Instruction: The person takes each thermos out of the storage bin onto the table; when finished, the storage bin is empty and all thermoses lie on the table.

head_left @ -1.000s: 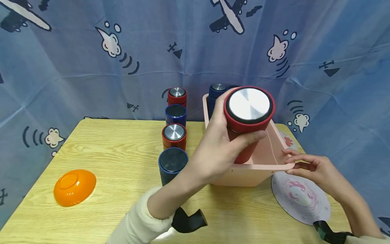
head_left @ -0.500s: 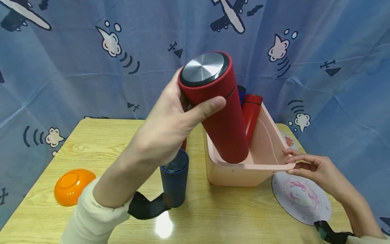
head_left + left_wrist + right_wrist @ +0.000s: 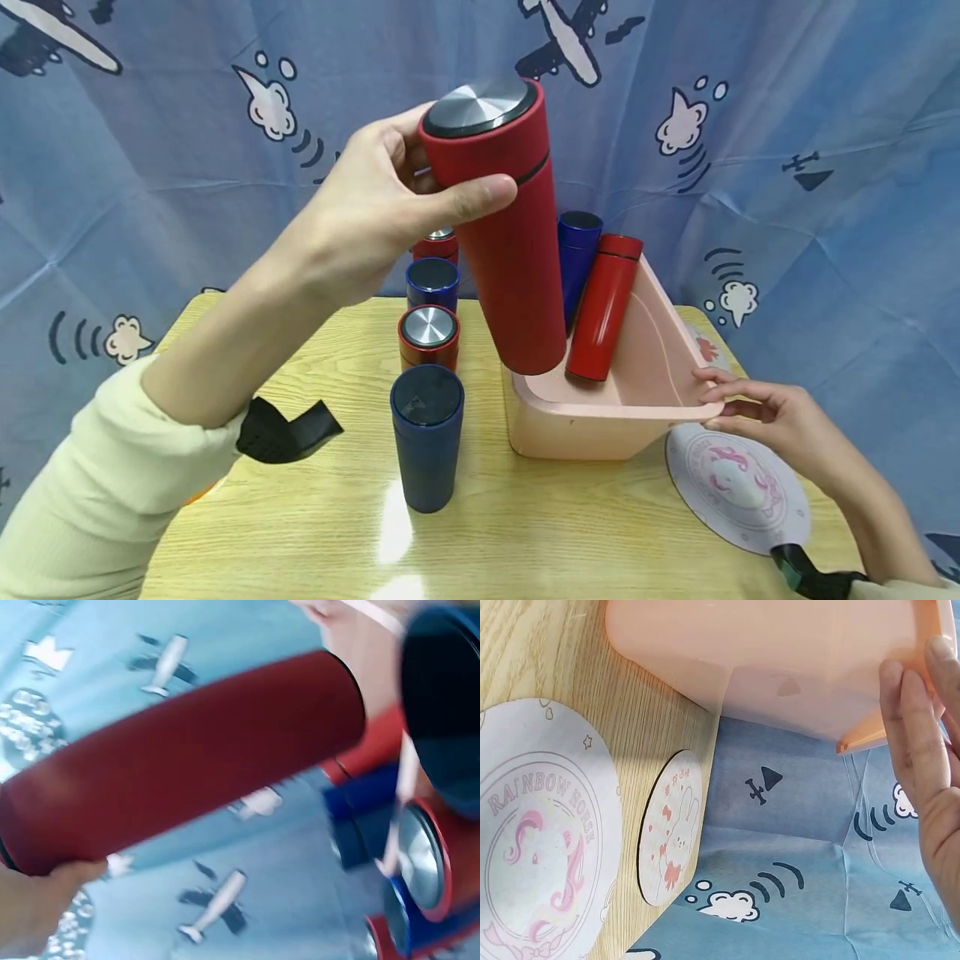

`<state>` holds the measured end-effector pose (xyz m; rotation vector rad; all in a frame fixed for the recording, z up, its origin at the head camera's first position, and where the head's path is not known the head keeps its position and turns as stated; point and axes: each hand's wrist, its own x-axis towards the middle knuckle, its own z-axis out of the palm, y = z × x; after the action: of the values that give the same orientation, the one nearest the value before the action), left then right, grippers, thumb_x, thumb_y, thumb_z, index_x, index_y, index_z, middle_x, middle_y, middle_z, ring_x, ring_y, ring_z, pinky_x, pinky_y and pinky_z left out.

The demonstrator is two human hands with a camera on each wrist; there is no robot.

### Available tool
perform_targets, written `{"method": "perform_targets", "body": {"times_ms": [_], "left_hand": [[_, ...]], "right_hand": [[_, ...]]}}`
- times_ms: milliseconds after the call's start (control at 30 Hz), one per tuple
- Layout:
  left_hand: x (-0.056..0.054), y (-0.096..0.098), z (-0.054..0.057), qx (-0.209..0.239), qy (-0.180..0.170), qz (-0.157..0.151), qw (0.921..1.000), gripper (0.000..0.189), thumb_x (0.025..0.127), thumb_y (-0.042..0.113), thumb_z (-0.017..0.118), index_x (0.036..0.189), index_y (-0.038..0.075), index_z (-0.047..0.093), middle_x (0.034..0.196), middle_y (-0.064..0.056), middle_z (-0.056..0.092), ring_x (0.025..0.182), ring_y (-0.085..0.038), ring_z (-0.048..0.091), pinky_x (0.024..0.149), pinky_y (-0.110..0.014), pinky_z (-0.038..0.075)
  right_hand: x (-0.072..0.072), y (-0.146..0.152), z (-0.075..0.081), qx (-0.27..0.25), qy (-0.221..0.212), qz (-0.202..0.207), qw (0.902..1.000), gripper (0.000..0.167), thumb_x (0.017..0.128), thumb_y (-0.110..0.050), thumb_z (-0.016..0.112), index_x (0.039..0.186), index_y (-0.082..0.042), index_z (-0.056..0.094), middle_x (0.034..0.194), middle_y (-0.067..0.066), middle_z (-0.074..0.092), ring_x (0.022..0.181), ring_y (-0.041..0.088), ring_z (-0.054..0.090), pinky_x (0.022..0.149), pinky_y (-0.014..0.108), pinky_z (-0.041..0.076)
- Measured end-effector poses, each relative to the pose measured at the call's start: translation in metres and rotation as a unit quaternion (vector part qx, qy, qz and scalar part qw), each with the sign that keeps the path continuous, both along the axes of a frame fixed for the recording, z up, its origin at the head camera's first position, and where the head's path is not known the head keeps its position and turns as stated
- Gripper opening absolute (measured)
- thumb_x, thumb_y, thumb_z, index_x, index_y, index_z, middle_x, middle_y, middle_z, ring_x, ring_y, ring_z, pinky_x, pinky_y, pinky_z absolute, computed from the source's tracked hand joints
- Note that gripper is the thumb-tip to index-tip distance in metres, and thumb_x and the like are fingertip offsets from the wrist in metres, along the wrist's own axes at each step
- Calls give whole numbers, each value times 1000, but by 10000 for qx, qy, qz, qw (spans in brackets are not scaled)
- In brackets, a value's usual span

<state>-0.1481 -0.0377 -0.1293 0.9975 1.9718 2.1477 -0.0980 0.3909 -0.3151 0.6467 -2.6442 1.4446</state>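
My left hand (image 3: 367, 208) grips a red thermos (image 3: 510, 242) with a silver-topped lid near its upper end. The thermos hangs tilted above the near left corner of a pink plastic bin (image 3: 600, 429). In the left wrist view, the thermos (image 3: 195, 757) stretches out sideways from the hand. My right hand (image 3: 780, 417) pinches the bin's near right corner at the rim; the right wrist view shows its fingers (image 3: 922, 742) against the bin wall. Inside the bin, a glossy red thermos (image 3: 603, 308) leans beside a blue thermos (image 3: 579, 250). The held thermos hides the bin's left part.
Left of the bin runs a row of upright thermoses: a navy one (image 3: 427, 437) in front, then a red one (image 3: 429, 333), a blue one (image 3: 432, 279) and another red one. A round mat (image 3: 738, 492) lies right of the bin. My left sleeve mostly covers an orange bowl (image 3: 201, 493).
My left hand has lifted the red thermos up and leftward out of the bin, and it has gone from nearly upright to tilted. The right hand has stayed at the bin's corner.
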Motion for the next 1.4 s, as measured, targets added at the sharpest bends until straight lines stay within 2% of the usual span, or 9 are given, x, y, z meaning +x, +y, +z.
{"method": "perform_targets", "body": {"times_ms": [133, 367, 567, 700, 833, 1033, 1267, 1333, 1400], "left_hand": [[-16, 0, 0, -334, 234, 178, 9990, 48, 84, 6, 70, 129, 4, 54, 115, -12, 65, 105, -24, 63, 94, -37, 50], [-42, -7, -1, -713, 597, 109, 9956, 48, 86, 8, 68, 131, 4, 53, 116, -12, 63, 108, -25, 61, 95, -37, 49], [-56, -21, 4, -196, 500, -395, 9978, 43, 86, 6, 67, 127, 2, 55, 116, -19, 62, 109, -34, 59, 97, -39, 48], [-62, -31, 10, -5, 618, -567, 9965, 45, 85, 8, 72, 126, 0, 55, 118, -20, 60, 111, -35, 57, 95, -37, 49], [-65, -40, 16, 143, 728, -602, 9954, 45, 84, 5, 72, 126, -1, 56, 120, -22, 58, 112, -36, 56, 93, -35, 51], [-67, -58, 25, 471, 1037, -627, 9915, 38, 87, -2, 65, 124, -4, 57, 120, -27, 56, 109, -38, 55, 89, -32, 53], [-97, -100, 34, 625, 1354, -829, 9853, 43, 89, -10, 58, 131, -8, 49, 132, -31, 45, 119, -42, 46, 91, -38, 52], [-100, -112, 35, 681, 1331, -757, 9859, 44, 89, -11, 57, 131, -9, 48, 132, -31, 44, 119, -41, 45, 90, -37, 53], [-100, -122, 34, 703, 1334, -558, 9870, 43, 89, -11, 57, 131, -10, 48, 133, -31, 44, 119, -40, 46, 88, -35, 53]], "right_hand": [[0, 1, -2, -119, 23, 31, 9999, 33, 77, 22, 64, 107, 9, 66, 128, -14, 59, 95, 2, 65, 69, 18, 55], [0, 0, -4, -43, 74, -36, 10000, 33, 76, 22, 65, 106, 9, 66, 127, -15, 59, 97, 0, 64, 70, 17, 54], [-1, 1, -3, -72, 52, -17, 10000, 34, 76, 22, 65, 106, 6, 67, 126, -15, 60, 97, 0, 64, 69, 17, 54], [0, -1, -1, 72, 21, -121, 9999, 31, 77, 20, 66, 106, 8, 66, 126, -16, 59, 98, -1, 63, 70, 18, 55], [1, -2, 0, 154, -33, -192, 9997, 29, 78, 17, 67, 106, 11, 64, 126, -18, 59, 99, -1, 63, 71, 20, 55], [2, -1, 1, 107, -8, -163, 9998, 30, 78, 18, 67, 106, 11, 64, 127, -17, 59, 100, 0, 63, 72, 19, 55], [2, -1, 1, 190, -51, -252, 9995, 30, 78, 16, 67, 108, 11, 64, 126, -18, 58, 99, 0, 63, 71, 20, 55], [2, -1, 1, 204, -69, -260, 9994, 30, 78, 16, 67, 108, 11, 64, 126, -19, 58, 99, -1, 63, 71, 20, 55], [2, -1, 2, 212, -100, -266, 9994, 30, 79, 15, 67, 108, 11, 64, 126, -19, 58, 99, -1, 63, 70, 21, 56]]}}
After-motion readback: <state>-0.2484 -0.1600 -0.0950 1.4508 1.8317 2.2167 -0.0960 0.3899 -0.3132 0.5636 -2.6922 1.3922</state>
